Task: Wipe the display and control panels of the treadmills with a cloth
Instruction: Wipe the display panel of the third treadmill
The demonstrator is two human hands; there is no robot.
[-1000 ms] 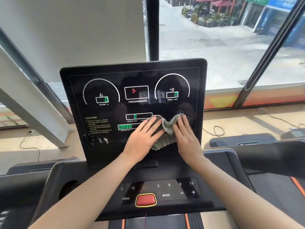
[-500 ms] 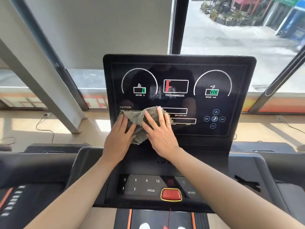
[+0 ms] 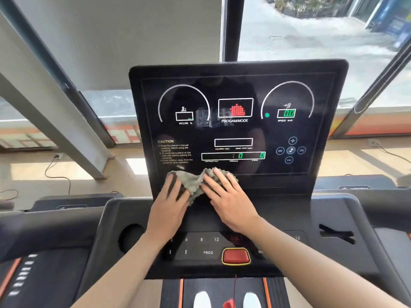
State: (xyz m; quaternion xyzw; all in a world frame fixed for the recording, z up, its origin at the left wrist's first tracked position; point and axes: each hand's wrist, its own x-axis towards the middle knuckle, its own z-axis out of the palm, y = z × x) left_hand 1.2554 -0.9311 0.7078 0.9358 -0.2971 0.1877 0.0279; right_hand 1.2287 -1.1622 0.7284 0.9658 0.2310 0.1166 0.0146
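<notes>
A black treadmill display (image 3: 235, 90) stands upright in front of me, lit with green digits and a red dot pattern. A crumpled grey cloth (image 3: 195, 181) lies against its lower left edge. My left hand (image 3: 171, 205) presses on the cloth's left part with flat fingers. My right hand (image 3: 229, 196) presses on its right part, fingers spread and straight. Below them lies the control panel (image 3: 200, 245) with number keys, a PROG key and a red stop button (image 3: 235, 255).
A round cup holder (image 3: 131, 237) sits left of the control panel. Neighbouring treadmills (image 3: 44, 252) stand on both sides. Slanted grey beams (image 3: 55, 112) and windows are behind the display. A red safety cord (image 3: 233, 292) hangs below the stop button, above my white shoes.
Both hands slid the cloth leftwards across the display's lower part, then down to its bottom left edge. My view has tilted lower, showing the belt and shoes.
</notes>
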